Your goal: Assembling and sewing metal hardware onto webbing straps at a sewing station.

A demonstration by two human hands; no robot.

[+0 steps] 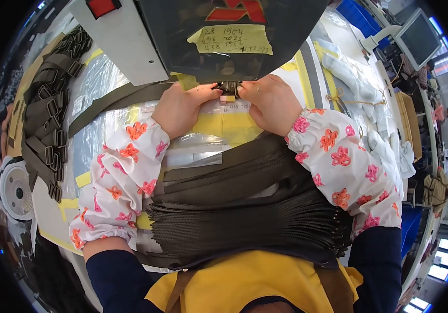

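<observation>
Both hands meet under the dark head of a sewing machine (156,47), at its presser foot (228,87). My left hand (185,107) is closed, thumb and fingertips pinching an olive-brown webbing strap (117,107) that runs in from the left. On the other side of the foot, my right hand (277,104) is closed too, its fingertips pressed together against the work. What those fingertips pinch is hidden by the foot and the fingers. Close to my body lies a thick stack of dark webbing straps (244,224), with more folded webbing (224,177) just beyond it.
A pile of straps with metal buckles (49,112) lies at the left edge. White cloth bundles (357,81) tied with string are on the right, below a monitor (418,37). Yellow tape (224,126) and clear film cover the worktop. A round white fan-like object (18,190) stands lower left.
</observation>
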